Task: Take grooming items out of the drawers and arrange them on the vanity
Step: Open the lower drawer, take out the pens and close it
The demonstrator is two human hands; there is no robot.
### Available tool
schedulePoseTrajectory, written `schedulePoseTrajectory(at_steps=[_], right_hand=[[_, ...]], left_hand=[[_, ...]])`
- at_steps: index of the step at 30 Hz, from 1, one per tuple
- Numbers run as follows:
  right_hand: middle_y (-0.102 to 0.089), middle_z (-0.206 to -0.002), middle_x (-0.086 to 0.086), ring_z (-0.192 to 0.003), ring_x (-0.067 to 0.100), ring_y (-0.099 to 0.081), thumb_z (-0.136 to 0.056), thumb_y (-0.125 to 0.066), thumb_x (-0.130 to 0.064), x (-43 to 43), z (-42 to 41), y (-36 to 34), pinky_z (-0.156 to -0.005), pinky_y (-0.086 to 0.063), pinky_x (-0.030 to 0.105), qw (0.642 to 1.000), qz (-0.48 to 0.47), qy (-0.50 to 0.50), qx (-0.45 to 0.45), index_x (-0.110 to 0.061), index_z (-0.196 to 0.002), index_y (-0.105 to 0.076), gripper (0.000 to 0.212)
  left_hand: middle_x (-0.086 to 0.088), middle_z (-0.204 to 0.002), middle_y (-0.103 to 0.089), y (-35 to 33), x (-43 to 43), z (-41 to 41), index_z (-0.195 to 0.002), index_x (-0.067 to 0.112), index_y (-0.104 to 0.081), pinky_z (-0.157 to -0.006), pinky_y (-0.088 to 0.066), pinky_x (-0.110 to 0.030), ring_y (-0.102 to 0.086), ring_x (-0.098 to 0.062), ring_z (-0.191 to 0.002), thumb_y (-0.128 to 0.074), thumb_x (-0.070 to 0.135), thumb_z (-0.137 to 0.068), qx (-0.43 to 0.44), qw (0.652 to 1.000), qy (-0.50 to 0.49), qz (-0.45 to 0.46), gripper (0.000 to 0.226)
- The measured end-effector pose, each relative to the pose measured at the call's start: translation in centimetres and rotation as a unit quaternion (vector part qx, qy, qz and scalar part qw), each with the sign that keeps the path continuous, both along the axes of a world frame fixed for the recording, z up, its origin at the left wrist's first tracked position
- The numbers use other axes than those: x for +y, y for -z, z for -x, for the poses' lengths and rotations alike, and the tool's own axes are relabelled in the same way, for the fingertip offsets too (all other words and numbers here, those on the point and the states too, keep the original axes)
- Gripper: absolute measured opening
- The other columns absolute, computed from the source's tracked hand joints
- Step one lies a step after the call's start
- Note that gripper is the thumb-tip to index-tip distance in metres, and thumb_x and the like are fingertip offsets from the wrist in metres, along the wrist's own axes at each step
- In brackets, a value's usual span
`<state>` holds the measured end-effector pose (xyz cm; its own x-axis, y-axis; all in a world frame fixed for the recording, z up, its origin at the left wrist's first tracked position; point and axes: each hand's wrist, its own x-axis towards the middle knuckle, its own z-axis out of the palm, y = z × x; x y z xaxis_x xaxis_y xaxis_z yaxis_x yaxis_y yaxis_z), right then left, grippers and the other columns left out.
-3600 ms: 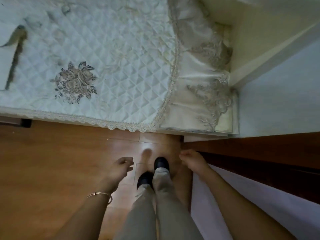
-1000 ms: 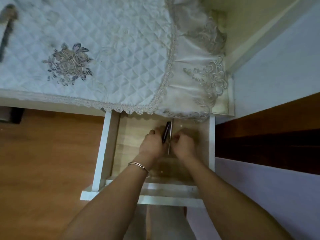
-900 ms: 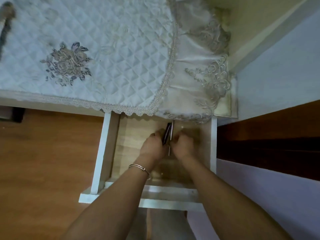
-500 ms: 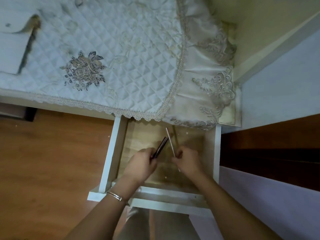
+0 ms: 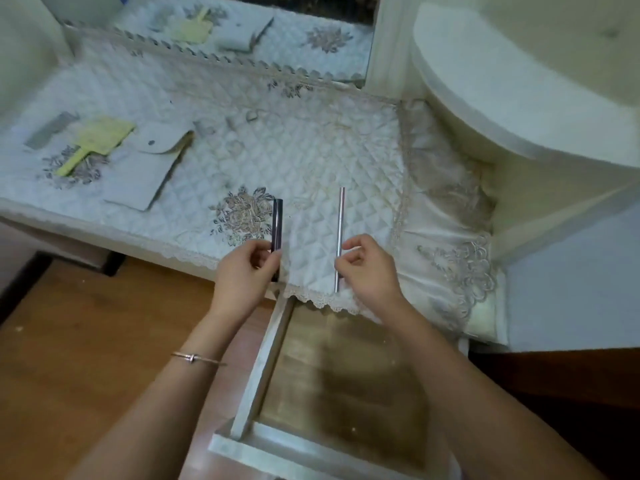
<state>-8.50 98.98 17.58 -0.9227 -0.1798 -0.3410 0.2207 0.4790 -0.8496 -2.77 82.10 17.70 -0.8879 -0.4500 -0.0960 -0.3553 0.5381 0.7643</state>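
My left hand [image 5: 244, 275] pinches a dark cylindrical tube [image 5: 277, 223] at its near end, over the front edge of the vanity [image 5: 311, 161]. My right hand [image 5: 369, 268] pinches a thin silver pencil-like stick [image 5: 339, 230] near its lower end, a hand's width to the right of the tube. Both items point away from me above the quilted white cover. Below my hands the drawer [image 5: 266, 368] stands pulled out, its wooden bottom bare.
On the left of the vanity lie a grey comb [image 5: 48, 131], a yellow hand mirror [image 5: 95, 142] and a grey snap pouch [image 5: 149, 168]. A mirror [image 5: 225, 26] stands at the back, a cream rounded shelf [image 5: 519, 91] at the right. Wooden floor lies to the left.
Both hands lifted the tube and the stick out of the drawer and up over the vanity's front edge, and moved them apart. The view tilted up, showing more of the vanity.
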Motion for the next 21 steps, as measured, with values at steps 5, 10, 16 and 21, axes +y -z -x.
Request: schedulePoseTrajectory(at_steps=[5, 10, 16, 21], right_hand=[[-0.055, -0.068, 0.001, -0.07, 0.026, -0.061, -0.082, -0.057, -0.005, -2.6, 6.0, 1.6, -0.07, -0.054, 0.035, 0.999, -0.043, -0.003, 0.007, -0.011, -0.107, -0.054, 0.026], [-0.045, -0.062, -0.007, -0.07, 0.019, -0.057, -0.085, -0.059, -0.008, -3.9, 7.2, 3.8, -0.066, -0.05, 0.028, 0.995, -0.082, -0.032, 0.05, -0.007, -0.107, -0.058, 0.022], [-0.048, -0.083, 0.0, -0.074, 0.013, -0.047, -0.086, -0.058, -0.012, -2.9, 5.2, 2.9, -0.066, -0.038, 0.021, 0.987, -0.089, -0.059, 0.122, -0.008, -0.113, -0.057, 0.027], [-0.052, -0.088, -0.003, -0.066, -0.004, -0.047, -0.086, -0.057, -0.011, 1.2, -1.9, 2.1, -0.069, -0.041, 0.02, 0.981, -0.093, -0.055, 0.163, -0.011, -0.108, -0.061, 0.023]], left_hand=[[-0.008, -0.078, -0.064, 1.4, -2.3, 6.7, -0.094, 0.004, -0.065, -0.057, -0.041, -0.026, -0.056, -0.021, -0.07, -0.059, 0.023, -0.086, -0.038, 0.997, 0.003, 0.074, 0.021], [-0.011, -0.082, -0.063, 2.9, -3.0, 9.0, -0.093, 0.003, -0.062, -0.067, -0.043, -0.031, -0.057, -0.025, -0.077, -0.062, 0.024, -0.084, -0.097, 0.991, 0.001, 0.093, 0.023], [-0.014, -0.097, -0.061, 2.4, -3.0, 6.7, -0.102, 0.003, -0.059, -0.074, -0.045, -0.035, -0.057, -0.027, -0.086, -0.06, 0.02, -0.085, -0.054, 0.993, 0.016, 0.1, 0.024], [-0.002, -0.095, -0.059, 2.9, -0.5, -1.9, -0.105, 0.013, -0.06, -0.075, -0.043, -0.029, -0.053, -0.016, -0.084, -0.054, 0.022, -0.087, -0.007, 0.982, 0.165, 0.092, 0.021]])
